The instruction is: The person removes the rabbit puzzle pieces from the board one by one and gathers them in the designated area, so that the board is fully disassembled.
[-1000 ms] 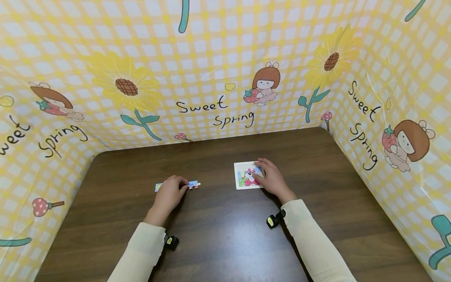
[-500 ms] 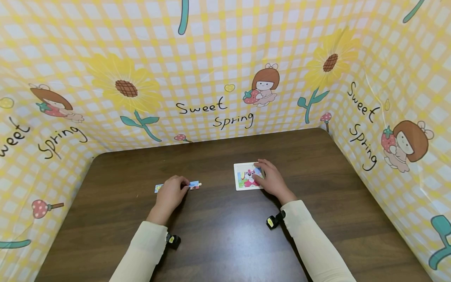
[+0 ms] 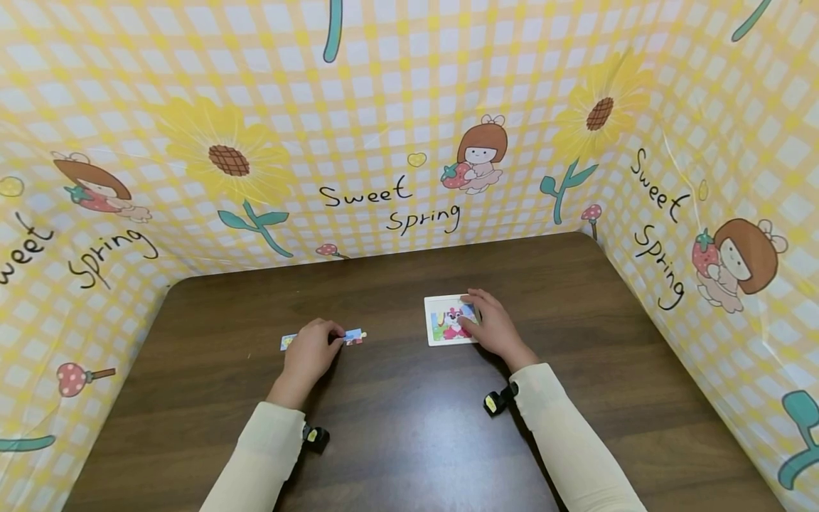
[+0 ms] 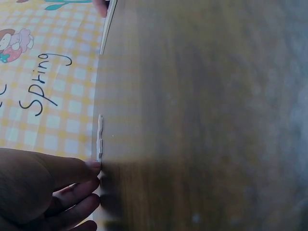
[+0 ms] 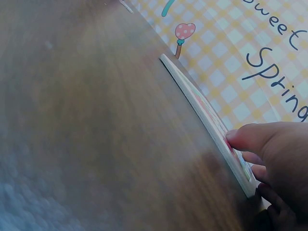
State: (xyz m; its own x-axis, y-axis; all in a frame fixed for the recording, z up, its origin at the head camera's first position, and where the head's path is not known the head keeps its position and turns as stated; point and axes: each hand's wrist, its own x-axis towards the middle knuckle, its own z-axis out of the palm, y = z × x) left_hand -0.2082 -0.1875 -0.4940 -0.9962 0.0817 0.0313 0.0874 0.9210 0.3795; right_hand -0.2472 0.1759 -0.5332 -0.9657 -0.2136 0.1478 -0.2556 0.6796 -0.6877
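Note:
My left hand (image 3: 308, 355) is over a short row of jigsaw pieces (image 3: 354, 336) on the table's left half and hides the middle of the row. Thumb and index finger pinch at a piece there; in the left wrist view their tips meet at the thin edge of the pieces (image 4: 100, 137). To the right lies a square, white-framed jigsaw puzzle (image 3: 446, 326) with a pink cartoon animal. My right hand (image 3: 498, 328) rests on its right side, thumb on the picture and fingers stretched toward the far edge. The right wrist view shows the thumb pressing the puzzle (image 5: 202, 113).
Both hands work on a dark wood-grain table (image 3: 409, 441). A yellow checked cloth (image 3: 377, 135) with flowers and lettering stands as a wall along the back and both sides. A black wrist camera (image 3: 315, 439) sits on the left cuff, another wrist camera (image 3: 498, 402) on the right.
The right end of the row of jigsaw pieces has shifted very slightly to the right, with the left wrist moving a little the same way. My right hand and the framed puzzle stay put.

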